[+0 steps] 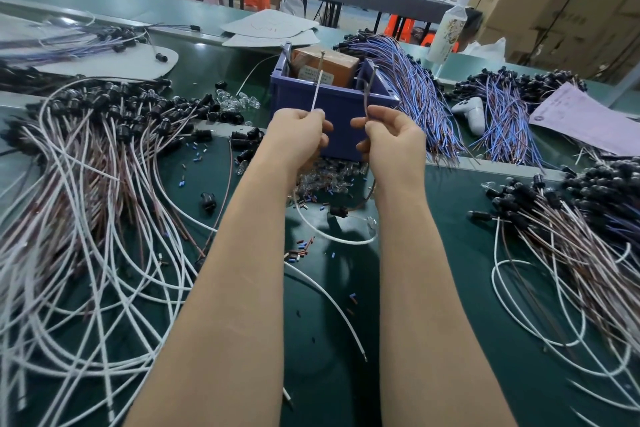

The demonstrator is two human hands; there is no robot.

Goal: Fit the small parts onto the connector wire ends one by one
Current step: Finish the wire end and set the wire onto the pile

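Both my hands are raised over the green table, close together in front of the blue bin. My left hand (300,135) pinches a white wire (317,87) whose end points up and away. My right hand (391,137) pinches a thin brown wire (369,87) that also rises upward. Below the hands, both wires hang down to a black connector (338,211) lying on the table. Small blue and red sleeves (300,249) and clear glass bulbs (325,180) lie scattered just beneath.
A blue bin (332,104) holding an orange box stands right behind my hands. Heaps of white-and-brown wired connectors (90,184) fill the left and the right (571,229). Blue-purple wire bundles (412,87), a white bottle (446,35) and a paper sheet (585,118) lie beyond.
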